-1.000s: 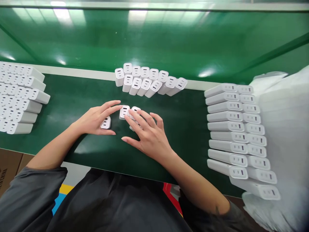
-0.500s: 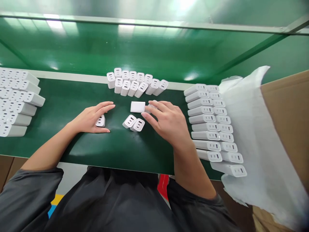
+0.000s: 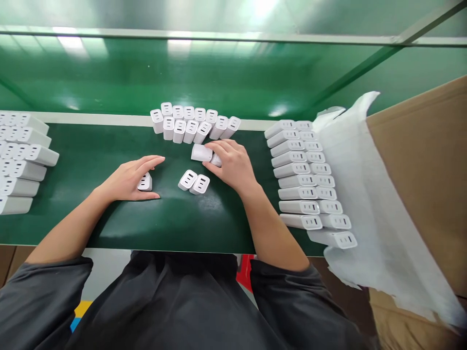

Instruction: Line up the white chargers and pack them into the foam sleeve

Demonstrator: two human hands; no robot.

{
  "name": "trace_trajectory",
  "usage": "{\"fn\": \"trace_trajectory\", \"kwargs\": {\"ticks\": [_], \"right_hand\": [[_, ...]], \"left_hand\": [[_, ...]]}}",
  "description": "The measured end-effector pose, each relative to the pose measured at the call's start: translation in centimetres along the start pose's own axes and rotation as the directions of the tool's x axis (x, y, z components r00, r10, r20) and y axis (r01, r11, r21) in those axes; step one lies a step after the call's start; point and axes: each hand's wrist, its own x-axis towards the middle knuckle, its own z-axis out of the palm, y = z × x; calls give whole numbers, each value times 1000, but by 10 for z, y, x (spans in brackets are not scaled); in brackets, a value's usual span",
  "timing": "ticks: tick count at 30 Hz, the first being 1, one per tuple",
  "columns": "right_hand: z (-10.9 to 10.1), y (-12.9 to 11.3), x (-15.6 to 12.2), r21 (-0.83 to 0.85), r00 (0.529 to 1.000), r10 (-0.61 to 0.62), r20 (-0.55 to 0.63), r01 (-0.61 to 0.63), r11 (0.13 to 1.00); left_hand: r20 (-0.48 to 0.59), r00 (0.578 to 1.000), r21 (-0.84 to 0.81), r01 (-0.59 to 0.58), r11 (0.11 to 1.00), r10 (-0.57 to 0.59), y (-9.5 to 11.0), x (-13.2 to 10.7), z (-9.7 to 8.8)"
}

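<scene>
White multi-port chargers are spread over the green table [image 3: 171, 223]. My right hand [image 3: 233, 163] is closed on a white charger [image 3: 202, 152], gripping its right end between thumb and fingers. Another white charger [image 3: 216, 159] shows partly beneath the same fingers; most of it is hidden. My left hand [image 3: 126, 180] rests on the table with thumb and fingers apart around an upright charger [image 3: 145, 182], which sits against the palm. Between both hands stand two chargers side by side [image 3: 194, 182], ports up.
A double row of chargers [image 3: 190, 131] stands at the back edge. Stacked chargers [image 3: 25, 160] lie on the left, and two columns of them [image 3: 297, 182] on the right. Beyond these are white wrapping sheet [image 3: 350, 194] and a cardboard box [image 3: 423, 146]. A green panel [image 3: 182, 73] rises behind.
My right hand has moved back towards the rear row and closed on the charger, which now sits tilted and nearer that row. My left hand keeps its place. The whole view has shifted slightly.
</scene>
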Motion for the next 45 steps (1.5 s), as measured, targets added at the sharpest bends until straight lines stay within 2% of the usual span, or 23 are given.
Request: {"fn": "trace_trajectory", "kwargs": {"ticks": [3,7,9,15,20,25,27,29,31,34,36,38,41,45], "right_hand": [[-1,-2,1,51,1000,0,-25,1,999],[-13,-4,-2,154,992,18,-126,1,988],[-19,-5,-4,181,991,0,-133,25,983],[-25,-4,-7,55,998,-66,14,66,996],[-24,-3,-5,-98,989,3,146,11,995],[-27,-8,2,-153,978,69,197,-39,987],[-32,-11,-7,-175,974,93,208,-57,983],[-38,-16,-33,-168,976,99,192,-66,984],[-44,-22,-73,-122,987,100,122,-85,989],[-51,-31,-147,-43,980,178,-89,-182,982],[-54,-35,-190,-49,933,277,-230,-296,954],[-57,-35,-220,-109,865,369,-339,-426,898],[-58,-25,-239,-208,772,427,-471,-568,796],[-53,-6,-233,-220,702,385,-599,-607,764]], "left_hand": [[-3,1000,1,-1,1000,1,-1,0,0],[28,999,-4,28,1000,-28,-1,0,1],[32,999,-4,33,999,-33,-1,-1,1],[40,998,3,45,999,-46,-3,-3,1],[46,997,17,63,998,-64,-1,-1,-2],[81,992,31,96,995,-98,2,3,-7],[85,989,25,117,993,-119,4,4,-9],[92,985,18,143,990,-144,6,5,-10],[84,983,15,160,987,-161,7,5,-10],[65,985,5,162,987,-162,6,5,-7],[39,986,-6,161,987,-161,2,4,-3],[7,986,-12,167,986,-167,-1,4,0],[-5,983,-18,183,983,-183,-3,4,2],[48,981,-9,188,982,-187,0,3,-1]]}}
